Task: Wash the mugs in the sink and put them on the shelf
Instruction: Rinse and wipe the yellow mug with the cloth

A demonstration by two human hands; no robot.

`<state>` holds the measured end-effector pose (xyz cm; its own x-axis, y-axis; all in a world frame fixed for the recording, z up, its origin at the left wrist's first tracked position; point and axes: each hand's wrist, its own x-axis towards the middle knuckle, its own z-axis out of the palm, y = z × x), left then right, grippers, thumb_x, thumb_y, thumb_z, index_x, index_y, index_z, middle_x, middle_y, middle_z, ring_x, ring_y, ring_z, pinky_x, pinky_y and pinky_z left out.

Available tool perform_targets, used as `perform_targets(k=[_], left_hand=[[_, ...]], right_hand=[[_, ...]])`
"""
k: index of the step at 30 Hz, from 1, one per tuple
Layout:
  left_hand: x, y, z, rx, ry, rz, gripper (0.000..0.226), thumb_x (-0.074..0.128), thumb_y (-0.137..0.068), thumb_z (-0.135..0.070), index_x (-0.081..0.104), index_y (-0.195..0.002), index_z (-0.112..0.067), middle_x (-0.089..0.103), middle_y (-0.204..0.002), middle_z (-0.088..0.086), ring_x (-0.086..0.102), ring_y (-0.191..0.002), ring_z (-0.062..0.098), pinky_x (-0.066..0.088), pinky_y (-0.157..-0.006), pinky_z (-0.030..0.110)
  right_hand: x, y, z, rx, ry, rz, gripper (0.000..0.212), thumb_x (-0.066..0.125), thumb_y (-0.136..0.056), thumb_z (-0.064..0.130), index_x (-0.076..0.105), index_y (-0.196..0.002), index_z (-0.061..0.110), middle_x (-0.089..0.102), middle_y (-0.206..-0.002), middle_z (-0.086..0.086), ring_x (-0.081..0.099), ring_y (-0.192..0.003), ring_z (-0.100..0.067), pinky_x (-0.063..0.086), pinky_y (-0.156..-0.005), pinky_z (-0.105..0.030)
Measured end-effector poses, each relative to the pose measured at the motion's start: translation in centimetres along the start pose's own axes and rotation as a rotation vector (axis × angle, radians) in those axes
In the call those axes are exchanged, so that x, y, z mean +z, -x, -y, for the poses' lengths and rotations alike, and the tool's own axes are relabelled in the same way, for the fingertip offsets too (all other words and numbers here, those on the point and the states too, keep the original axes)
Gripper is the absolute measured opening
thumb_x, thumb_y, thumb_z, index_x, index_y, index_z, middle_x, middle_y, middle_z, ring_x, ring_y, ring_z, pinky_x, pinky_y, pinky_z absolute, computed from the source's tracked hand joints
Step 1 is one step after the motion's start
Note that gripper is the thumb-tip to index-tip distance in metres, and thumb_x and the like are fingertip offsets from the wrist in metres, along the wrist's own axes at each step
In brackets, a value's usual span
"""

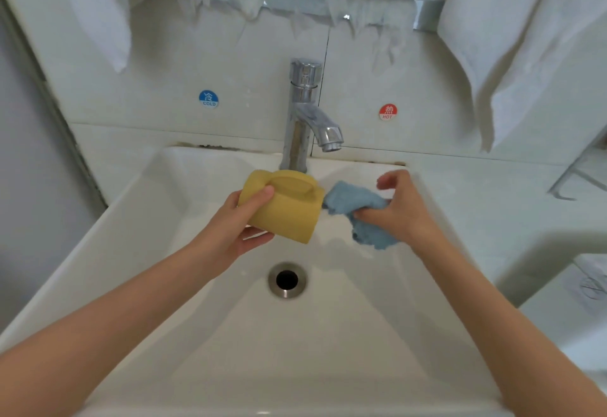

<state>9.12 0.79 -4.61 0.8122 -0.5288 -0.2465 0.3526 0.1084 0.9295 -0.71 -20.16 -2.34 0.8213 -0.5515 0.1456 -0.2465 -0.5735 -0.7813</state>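
Observation:
A yellow mug [289, 216] lies on its side in the air above the white sink [328, 351], handle facing up. My left hand [243, 222] grips its left end, thumb on top. The mug's other end points right toward a light blue cloth [358, 206]. My right hand [400, 209] is bunched around that cloth just right of the mug. The cloth's edge meets the mug's right end. Both hands hover over the basin, in front of the chrome tap [305, 114]. No water runs from the spout.
The drain [287, 280] sits open in the basin below the hands. Blue COLD [208, 98] and red HOT [388, 112] stickers flank the tap on the tiled wall. White towels [512, 38] hang above left and right. A wire rack [578, 176] stands at the right edge.

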Motion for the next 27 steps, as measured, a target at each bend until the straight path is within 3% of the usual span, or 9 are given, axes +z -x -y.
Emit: perform_targets(k=[6,9,13,16,18,20,22,24,27], left_hand=[[0.4,0.2,0.4,-0.082,0.02,0.047,0.056,0.065,-0.08,-0.04,0.046,-0.127,-0.016,0.055,-0.121,0.004,0.065,-0.097,0.019,0.059,-0.076,0.031],[0.6,0.4,0.8,-0.089,-0.074,0.086,0.071,0.068,-0.068,-0.045,0.044,-0.127,-0.013,0.056,-0.12,0.004,0.065,-0.099,0.018,0.059,-0.074,0.031],[0.3,0.4,0.9,-0.134,-0.096,0.12,0.077,0.068,-0.061,-0.047,0.045,-0.127,-0.015,0.057,-0.123,0.006,0.065,-0.099,0.018,0.059,-0.07,0.028],[0.7,0.5,0.8,-0.15,-0.055,0.164,0.073,0.066,-0.062,-0.048,0.046,-0.126,-0.022,0.057,-0.124,0.005,0.066,-0.095,0.017,0.058,-0.066,0.026],[0.8,0.5,0.5,-0.129,-0.109,0.179,0.068,0.062,-0.064,-0.053,0.047,-0.125,-0.027,0.058,-0.121,0.004,0.067,-0.09,0.015,0.058,-0.068,0.026],[0.6,0.4,0.3,-0.14,-0.147,0.181,0.057,0.057,-0.069,-0.058,0.053,-0.118,-0.027,0.062,-0.115,0.004,0.067,-0.09,0.015,0.059,-0.072,0.028],[0.4,0.4,0.3,-0.197,-0.148,0.163,0.048,0.056,-0.075,-0.06,0.058,-0.108,-0.025,0.066,-0.104,0.004,0.069,-0.086,0.015,0.059,-0.072,0.03],[0.4,0.4,0.4,-0.257,-0.156,0.145,0.047,0.055,-0.077,-0.062,0.059,-0.104,-0.023,0.066,-0.092,0.003,0.069,-0.076,0.015,0.06,-0.067,0.03],[0.5,0.5,0.3,-0.297,-0.155,0.136,0.048,0.055,-0.078,-0.063,0.059,-0.102,-0.021,0.065,-0.079,0.004,0.068,-0.065,0.016,0.06,-0.059,0.029]], right_hand=[[2.8,1.3,0.7,0.026,-0.143,0.101,0.009,0.07,-0.077,0.019,0.062,-0.074,0.015,0.062,-0.066,0.001,0.059,-0.063,-0.01,0.047,-0.057,-0.017],[3.9,2.1,0.8,0.137,-0.26,0.225,0.013,0.058,-0.087,0.012,0.066,-0.076,0.014,0.064,-0.062,-0.001,0.063,-0.064,-0.015,0.05,-0.054,-0.018],[3.8,2.1,1.0,0.406,-0.961,0.472,0.027,0.043,-0.096,0.015,0.067,-0.087,0.007,0.071,-0.07,-0.003,0.067,-0.062,-0.012,0.055,-0.062,-0.021],[3.2,2.4,1.6,0.345,-1.23,0.604,0.039,0.036,-0.095,0.011,0.07,-0.075,0.009,0.064,-0.058,0.001,0.058,-0.047,-0.008,0.053,-0.054,-0.02],[2.8,2.9,2.2,0.144,-1.057,0.816,0.035,0.037,-0.086,0.006,0.071,-0.086,0.014,0.069,-0.073,0.006,0.064,-0.065,-0.008,0.052,-0.064,-0.018],[2.7,3.1,2.0,-0.094,-0.588,0.892,0.045,0.047,-0.082,-0.001,0.053,-0.124,0.014,0.065,-0.113,0.012,0.061,-0.101,-0.002,0.048,-0.08,-0.015],[2.9,3.3,1.7,-0.252,-0.168,0.892,0.065,0.062,-0.078,0.007,0.036,-0.136,0.02,0.049,-0.133,0.012,0.048,-0.117,0.007,0.041,-0.09,-0.012],[3.5,3.7,1.7,-0.395,0.109,0.841,0.081,0.072,-0.076,0.018,0.026,-0.143,0.021,0.033,-0.145,0.007,0.034,-0.129,0.002,0.031,-0.104,-0.014],[3.6,4.3,1.9,-0.635,0.388,0.681,0.068,0.068,-0.081,0.015,0.035,-0.14,0.013,0.035,-0.145,-0.002,0.029,-0.126,-0.007,0.022,-0.1,-0.009]])
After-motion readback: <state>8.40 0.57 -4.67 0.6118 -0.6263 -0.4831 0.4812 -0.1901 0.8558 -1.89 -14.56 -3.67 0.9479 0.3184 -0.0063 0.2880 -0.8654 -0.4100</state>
